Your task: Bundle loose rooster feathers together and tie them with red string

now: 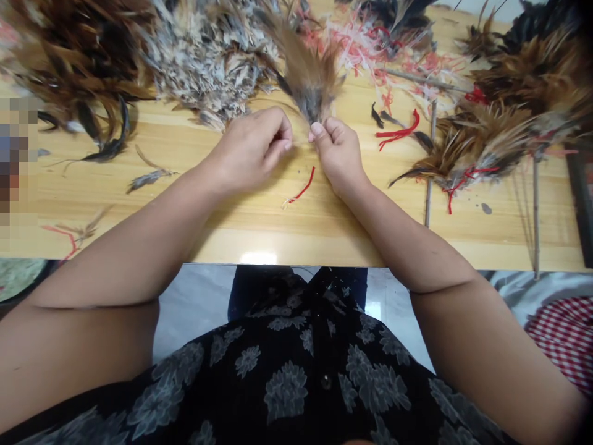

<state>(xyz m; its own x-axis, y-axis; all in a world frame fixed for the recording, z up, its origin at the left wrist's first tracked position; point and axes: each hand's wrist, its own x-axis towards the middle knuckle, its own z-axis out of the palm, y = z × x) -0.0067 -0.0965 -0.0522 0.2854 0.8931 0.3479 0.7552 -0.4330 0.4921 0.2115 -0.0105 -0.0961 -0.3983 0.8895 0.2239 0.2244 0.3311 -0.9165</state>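
Observation:
My right hand (340,153) pinches the base of a small bundle of brown feathers (306,74) that fans away from me over the wooden table (259,216). My left hand (254,146) is curled shut just left of that base, thumb and fingers pressed together; what they hold is too small to make out. A short red string (303,188) lies on the table between my wrists.
Heaps of brown, black and grey-white feathers (208,55) lie across the far side. Bound feather bunches (477,142) with thin sticks (430,167) sit to the right, with red string scraps (398,133). Loose feathers (148,179) lie at left. A red checked cloth (565,340) is at lower right.

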